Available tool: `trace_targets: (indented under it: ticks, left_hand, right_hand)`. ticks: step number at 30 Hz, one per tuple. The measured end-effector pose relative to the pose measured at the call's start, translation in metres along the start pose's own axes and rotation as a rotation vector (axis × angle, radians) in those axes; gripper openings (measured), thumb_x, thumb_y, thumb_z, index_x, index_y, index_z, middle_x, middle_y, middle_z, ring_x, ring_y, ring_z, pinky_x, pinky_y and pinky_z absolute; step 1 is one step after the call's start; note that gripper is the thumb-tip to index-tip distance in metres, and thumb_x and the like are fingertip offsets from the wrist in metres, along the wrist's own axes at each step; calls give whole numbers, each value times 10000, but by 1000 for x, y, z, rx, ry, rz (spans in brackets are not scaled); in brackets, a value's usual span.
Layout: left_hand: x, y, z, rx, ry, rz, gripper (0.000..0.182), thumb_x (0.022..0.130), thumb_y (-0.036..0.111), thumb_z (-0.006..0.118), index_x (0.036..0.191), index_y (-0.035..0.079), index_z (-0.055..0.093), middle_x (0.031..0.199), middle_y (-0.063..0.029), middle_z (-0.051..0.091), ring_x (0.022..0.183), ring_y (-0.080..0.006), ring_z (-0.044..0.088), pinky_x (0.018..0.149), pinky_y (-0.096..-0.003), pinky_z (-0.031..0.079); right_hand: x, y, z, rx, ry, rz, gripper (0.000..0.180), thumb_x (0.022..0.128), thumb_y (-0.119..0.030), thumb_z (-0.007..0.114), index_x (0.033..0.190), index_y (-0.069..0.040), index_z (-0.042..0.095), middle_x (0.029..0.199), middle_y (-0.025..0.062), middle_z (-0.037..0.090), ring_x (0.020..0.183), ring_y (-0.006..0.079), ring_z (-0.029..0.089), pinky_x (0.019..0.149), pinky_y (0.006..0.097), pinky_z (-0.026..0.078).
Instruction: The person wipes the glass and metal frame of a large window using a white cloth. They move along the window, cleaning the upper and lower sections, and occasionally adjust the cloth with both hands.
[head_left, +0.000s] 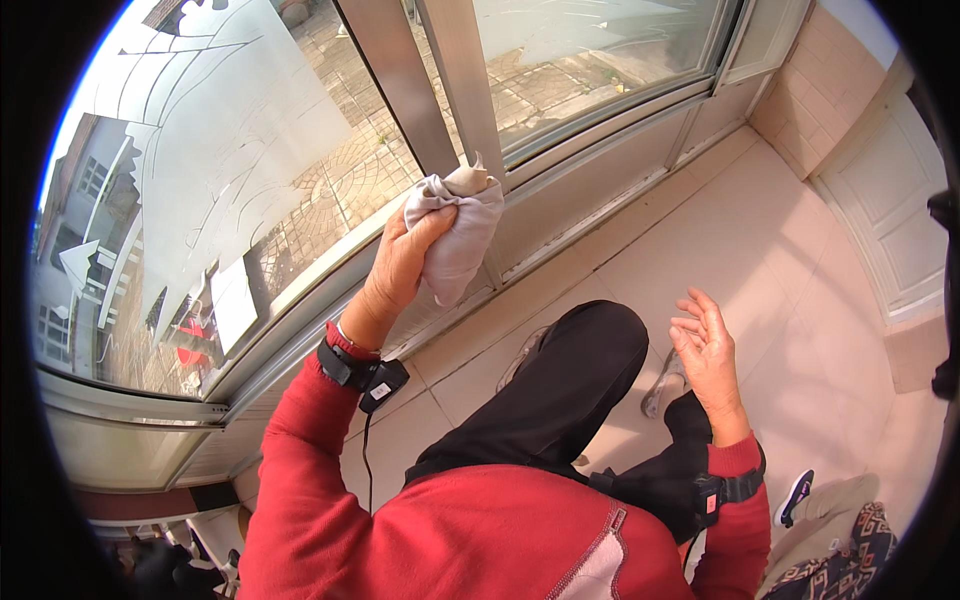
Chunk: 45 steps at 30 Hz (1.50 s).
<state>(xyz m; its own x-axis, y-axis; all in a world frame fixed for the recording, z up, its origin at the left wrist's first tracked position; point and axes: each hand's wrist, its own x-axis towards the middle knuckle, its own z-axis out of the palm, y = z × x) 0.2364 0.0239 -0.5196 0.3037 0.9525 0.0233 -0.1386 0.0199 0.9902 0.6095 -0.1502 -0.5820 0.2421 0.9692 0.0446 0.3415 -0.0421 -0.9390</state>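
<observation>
My left hand (409, 251) grips a bunched light grey cloth (461, 247), with the thumb pressed across its front. The cloth is in front of the metal frame post (469, 97) between two window panes; whether it touches the post I cannot tell. My right hand (703, 341) is raised over the floor beside my knee, its fingers apart and slightly curled, with nothing in it. To the left of the post stands a large glass pane (322, 157) with a frosted pattern. Each of my wrists wears a black strap with a small device.
A lower metal panel and sill (607, 176) run along the tiled floor (675, 247). A white panelled door (892, 202) stands at the right. Another person's shoe (796, 497) and patterned clothing (832, 562) show at the lower right. A black cable (367, 457) hangs from my left wrist device.
</observation>
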Motion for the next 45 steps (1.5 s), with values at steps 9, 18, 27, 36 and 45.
trace_targets:
  ticks: [9,18,27,36,45]
  left_hand:
    - [26,8,193,-86,-450,9,475,1054,376,578,1351,8,613,1186,-96,687,1073,-184,645,971,-309,503]
    - [108,-124,222,11,-583,-236,788,986,588,646,1476,-5,476,1448,-174,495,1368,-269,471,1159,-416,373]
    - [120,-127,148,-116,-135,-593,327,1023,273,656,1279,89,568,1199,-15,578,1147,-151,577,1021,-326,436]
    - [84,-58,55,-207,247,-62,208,1023,110,605,1204,17,647,1187,-71,683,1054,-171,674,991,-323,503]
    - [71,-37,17,-6,240,390,195,1055,26,527,1222,26,626,1284,-162,671,1108,-226,675,1033,-408,532]
  right_hand:
    - [42,-77,36,918,-98,-118,917,937,-609,700,1593,-89,326,1521,97,461,1429,259,438,1156,442,398]
    - [83,3,32,1053,377,324,585,947,-248,756,1441,-56,509,1365,63,577,1278,204,548,1082,404,463]
    - [177,67,55,857,406,375,603,966,-254,751,1474,-58,491,1360,65,596,1235,193,603,1010,377,534]
    - [275,80,215,1028,93,425,585,931,-48,683,1466,-109,457,1359,76,574,1274,251,552,1084,450,475]
    - [269,145,302,639,584,259,636,868,-31,714,1438,10,434,1324,193,630,1210,324,622,1058,394,466]
